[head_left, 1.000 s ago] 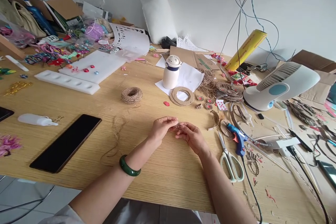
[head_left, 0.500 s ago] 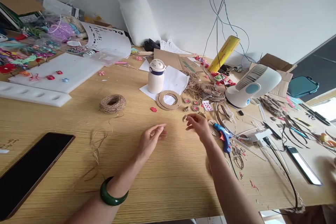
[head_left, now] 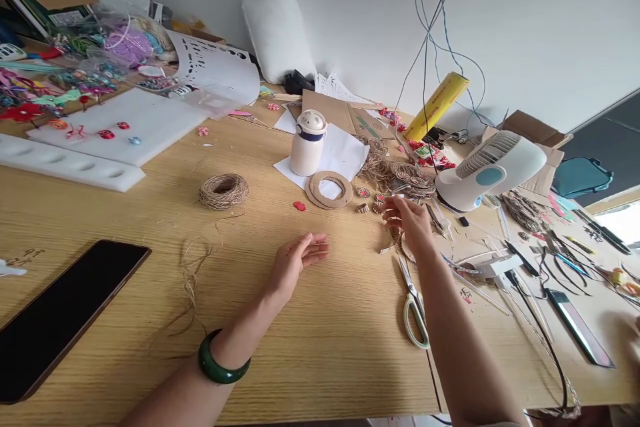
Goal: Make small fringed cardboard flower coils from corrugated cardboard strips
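Note:
My left hand hovers above the bare wood with its fingers stretched out and nothing in them. My right hand reaches over small rolled cardboard rosettes with red centres, its fingers bent but apart; I see nothing held. It partly covers the rosettes nearest to it. Below its fingers lies a curled cardboard strip. Scissors with pale handles rest beside my right forearm. Cardboard rings and small red discs lie between and beyond my hands.
A twine ball with a loose tail and a tablet-like black device lie left. Behind stand a white bottle and a white fan. A power strip, cables and tools crowd the right side.
My right hand has moved right to the rosettes; the small cardboard piece at its fingertips no longer shows there. Scissors have come into view, and the blue glue gun is now hidden behind my arm.

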### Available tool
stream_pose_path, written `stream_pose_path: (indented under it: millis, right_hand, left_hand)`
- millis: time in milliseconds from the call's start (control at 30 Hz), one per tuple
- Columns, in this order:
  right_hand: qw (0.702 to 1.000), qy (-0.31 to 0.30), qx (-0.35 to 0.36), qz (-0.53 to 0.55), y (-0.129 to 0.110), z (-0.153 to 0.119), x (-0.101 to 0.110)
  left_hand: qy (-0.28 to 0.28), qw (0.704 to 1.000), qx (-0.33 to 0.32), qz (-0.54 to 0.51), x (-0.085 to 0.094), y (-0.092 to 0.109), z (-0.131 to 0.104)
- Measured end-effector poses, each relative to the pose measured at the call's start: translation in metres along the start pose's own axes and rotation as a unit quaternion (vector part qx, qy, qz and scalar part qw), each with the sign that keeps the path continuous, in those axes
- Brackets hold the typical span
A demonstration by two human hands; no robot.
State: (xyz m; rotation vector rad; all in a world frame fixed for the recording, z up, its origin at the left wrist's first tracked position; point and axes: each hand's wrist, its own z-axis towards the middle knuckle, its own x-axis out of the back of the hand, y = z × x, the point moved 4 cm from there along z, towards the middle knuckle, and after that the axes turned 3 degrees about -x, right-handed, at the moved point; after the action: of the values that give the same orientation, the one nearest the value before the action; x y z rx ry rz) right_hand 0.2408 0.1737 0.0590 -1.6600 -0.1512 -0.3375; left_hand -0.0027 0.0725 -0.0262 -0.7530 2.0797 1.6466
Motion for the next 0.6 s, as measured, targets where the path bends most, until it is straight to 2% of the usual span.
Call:
stream_pose_path:
  millis: [133, 200, 300, 400, 600]
  right_hand:
    - [0.987, -0.107, -0.031, 0.115, -0.013, -0.019, 0.004]
    - [0.985, -0.129, -0.033, 0.113, -0.017, -0.025, 0.004]
    - [0.99, -0.134, -0.026, 0.049, -0.019, -0.023, 0.001]
    - [0.99, -0.133, -0.04, -0.016, -0.013, -0.009, -0.005]
    - [0.996, -0.051, -0.027, -0.071, 0.002, 0.019, -0.008]
  left_hand:
    - [-0.025, 0.999, 0.019, -0.037, -0.005, 0.0, -0.001]
    - [-0.033, 0.998, 0.017, -0.041, -0.006, 0.0, -0.002]
    - [-0.035, 0.999, 0.007, -0.025, -0.006, 0.001, -0.003]
    - [-0.034, 0.999, -0.002, -0.002, -0.004, 0.001, -0.004]
    - [-0.033, 0.999, -0.001, 0.013, -0.001, 0.0, -0.004]
